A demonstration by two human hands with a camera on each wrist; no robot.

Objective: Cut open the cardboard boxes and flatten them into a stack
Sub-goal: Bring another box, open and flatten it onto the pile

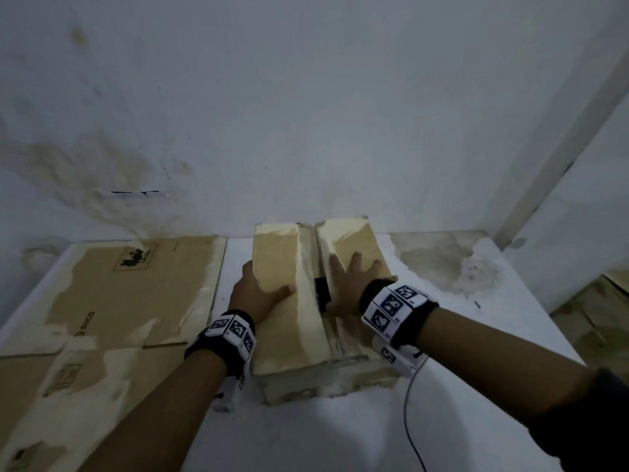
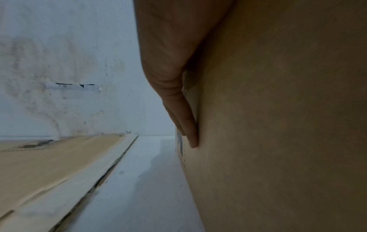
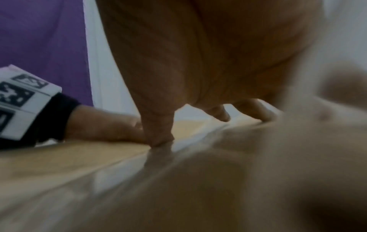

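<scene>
Now, box: we see the box (image 1: pixel 306 301) standing on the white table (image 1: pixel 340 430), near the wall, its two top flaps meeting along a taped middle seam.
Left hand: our left hand (image 1: pixel 260 294) lies on the left flap, thumb along the top and fingers pressed together down the box's left side (image 2: pixel 186 125).
Right hand: our right hand (image 1: pixel 350 284) presses flat on the right flap with fingers spread, thumb (image 3: pixel 158 136) touching the seam.
Dark object: something small and black (image 1: pixel 321 289) sits at the seam beside the right thumb; we cannot tell what it is.
Flat cardboard: flattened sheets (image 1: pixel 112 301) lie on the table to the left, apart from the box.
Wall: stained white wall (image 1: pixel 306 114) behind.
</scene>
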